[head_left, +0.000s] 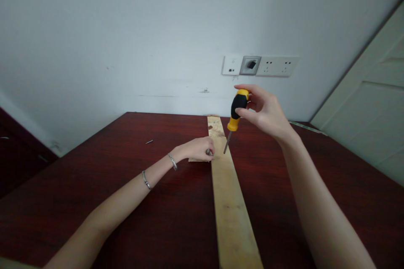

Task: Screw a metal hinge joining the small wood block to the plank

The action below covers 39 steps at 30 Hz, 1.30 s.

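My right hand point(263, 109) holds a screwdriver point(239, 107) by its yellow and black handle, with the thumb and fingers around it. The metal shaft slants down, and its tip is over a long pale wooden plank point(232, 201). My left hand point(198, 149) is closed at the plank's left edge. A small dark, metallic-looking bit shows at its fingers, too small to name. Beneath that hand, the edge of another piece of wood point(198, 160) sticks out to the left of the plank; my hand hides most of it.
The dark red tabletop point(126, 168) meets a white wall point(158, 42). A thin metal screw or nail point(149, 141) lies on the left. Wall sockets point(277, 66) are behind my right hand. At the right stand a pale panelled door point(372, 92) and a thin strip point(309, 127) along the table's edge.
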Available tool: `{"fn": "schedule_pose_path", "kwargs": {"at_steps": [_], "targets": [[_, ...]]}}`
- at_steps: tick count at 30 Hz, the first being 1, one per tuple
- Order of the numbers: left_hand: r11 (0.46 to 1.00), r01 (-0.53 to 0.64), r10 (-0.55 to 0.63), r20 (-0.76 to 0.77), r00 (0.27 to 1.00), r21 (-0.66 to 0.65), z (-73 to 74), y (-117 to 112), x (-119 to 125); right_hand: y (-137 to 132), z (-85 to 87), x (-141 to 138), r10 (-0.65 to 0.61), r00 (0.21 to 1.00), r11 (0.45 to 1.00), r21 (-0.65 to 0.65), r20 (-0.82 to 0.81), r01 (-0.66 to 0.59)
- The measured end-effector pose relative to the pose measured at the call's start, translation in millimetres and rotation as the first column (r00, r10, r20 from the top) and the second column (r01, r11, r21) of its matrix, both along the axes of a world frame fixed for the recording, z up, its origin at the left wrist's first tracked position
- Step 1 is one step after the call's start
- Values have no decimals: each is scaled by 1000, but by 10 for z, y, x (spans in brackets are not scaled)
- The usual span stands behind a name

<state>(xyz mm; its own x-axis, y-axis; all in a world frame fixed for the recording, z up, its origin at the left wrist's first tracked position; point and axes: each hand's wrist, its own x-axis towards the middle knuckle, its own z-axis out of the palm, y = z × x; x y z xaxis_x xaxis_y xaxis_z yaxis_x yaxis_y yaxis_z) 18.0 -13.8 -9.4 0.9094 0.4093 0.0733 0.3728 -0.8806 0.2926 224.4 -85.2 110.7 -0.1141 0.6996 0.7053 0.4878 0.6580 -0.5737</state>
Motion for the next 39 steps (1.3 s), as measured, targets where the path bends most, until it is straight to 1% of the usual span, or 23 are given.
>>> {"fn": "schedule_pose_path", "kwargs": {"at_steps": [3,8,12,17,26,39], "targets": [[999,17,-18,20,1000,30,-37,0,2,-4,-3,2,-6,1000,1000,13,10,6],[1000,-5,4,27,1000,20,-79,16,6,-11,-1,5,-21,999,1000,19,32,20],[1000,6,-6,29,1000,13,-65,9,4,-17,6,0,-27,999,999,24,41,26],[1000,-24,24,12,1000,-1,-49,5,-2,-22,12,-4,-32,999,999,26,39,31],[999,-38,38,25,999,4,-86,16,-2,-32,26,-3,-34,999,999,27,36,33],[999,-40,40,42,998,-1,-100,20,-3,-37,34,-5,-38,999,999,30,23,37]]}}
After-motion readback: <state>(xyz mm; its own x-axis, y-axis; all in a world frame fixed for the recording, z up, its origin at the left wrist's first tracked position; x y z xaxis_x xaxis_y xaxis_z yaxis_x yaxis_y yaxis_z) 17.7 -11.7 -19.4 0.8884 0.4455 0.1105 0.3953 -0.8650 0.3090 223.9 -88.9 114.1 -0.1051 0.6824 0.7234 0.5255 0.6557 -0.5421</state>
